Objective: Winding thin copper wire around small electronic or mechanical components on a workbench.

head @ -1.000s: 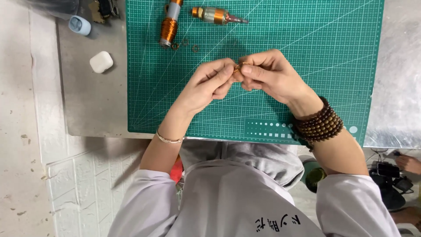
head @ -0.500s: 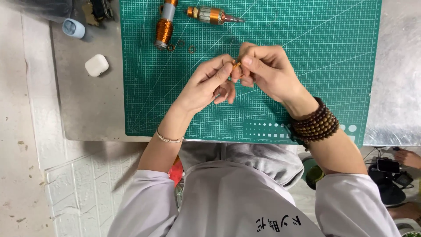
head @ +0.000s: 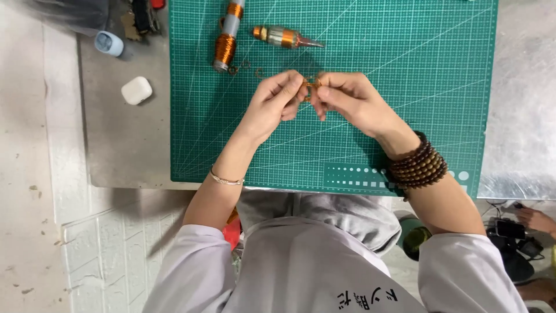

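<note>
My left hand (head: 272,104) and my right hand (head: 347,101) meet over the green cutting mat (head: 405,52). Their fingertips pinch a small copper-coloured wire piece (head: 310,87) between them. The piece is mostly hidden by the fingers. A thin bracelet circles my left wrist, and a wound string of brown beads (head: 418,165) wraps my right wrist. Beyond the hands on the mat lie a copper-wound motor rotor (head: 227,40) and a smaller rotor with a pointed shaft (head: 285,37).
A white earbud case (head: 136,90) and a pale blue cap (head: 109,43) sit on the grey table left of the mat. Dark tools lie at the top left. Small wire bits (head: 246,66) lie near the rotor. Another person's hand (head: 533,220) shows at the lower right.
The hands stay joined on the small piece, with slight finger shifts. The camera view has drifted a little, so the mat sits differently in the frame.
</note>
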